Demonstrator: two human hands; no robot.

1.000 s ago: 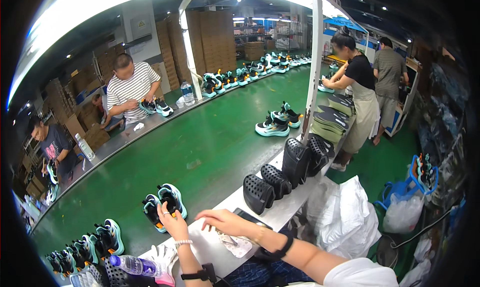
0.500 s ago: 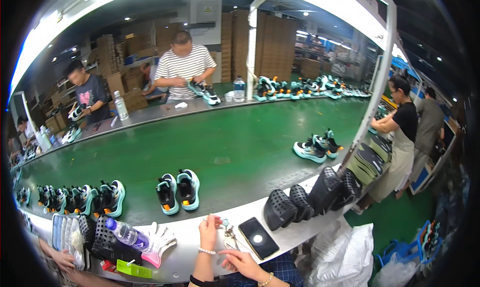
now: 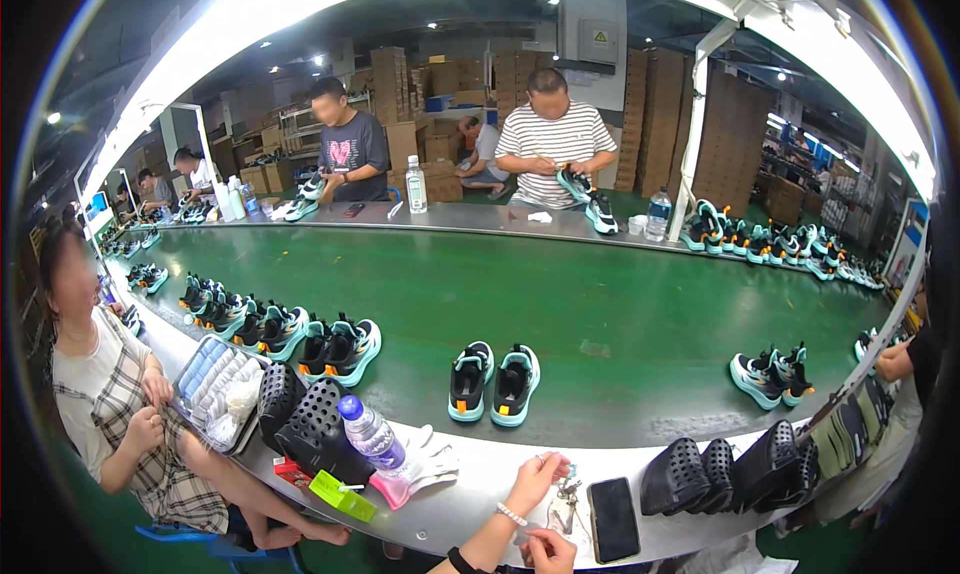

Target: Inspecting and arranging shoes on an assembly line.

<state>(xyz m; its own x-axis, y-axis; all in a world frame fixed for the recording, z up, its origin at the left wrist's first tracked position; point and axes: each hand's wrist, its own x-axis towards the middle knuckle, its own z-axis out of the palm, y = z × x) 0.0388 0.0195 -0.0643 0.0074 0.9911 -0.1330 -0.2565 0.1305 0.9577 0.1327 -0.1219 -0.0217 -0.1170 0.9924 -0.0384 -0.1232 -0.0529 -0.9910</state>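
Plainly, the work in hand looked barely begun. The person's left hand [image 3: 535,474] was raised over the steel ledge [image 3: 480,494] at the near edge of the green conveyor belt [image 3: 600,324], its fingers [image 3: 553,462] pinched together on something small and pale; what it was could not be told. The right hand [image 3: 550,549] lay low at the frame's edge, fingers curled, and whether it gripped anything could not be told. Between the hands sat a small cluster of metal bits [image 3: 565,499], just beside a dark phone [image 3: 612,517]. The nearest pair of black-and-teal sneakers [image 3: 494,382] stood on the belt, well apart from both hands and untouched. Judging by that, nothing had yet been done to these shoes; the handling of them remained ahead. More sneaker pairs [image 3: 768,376] waited along the belt, and black perforated shoe moulds [image 3: 735,466] rested on the ledge.
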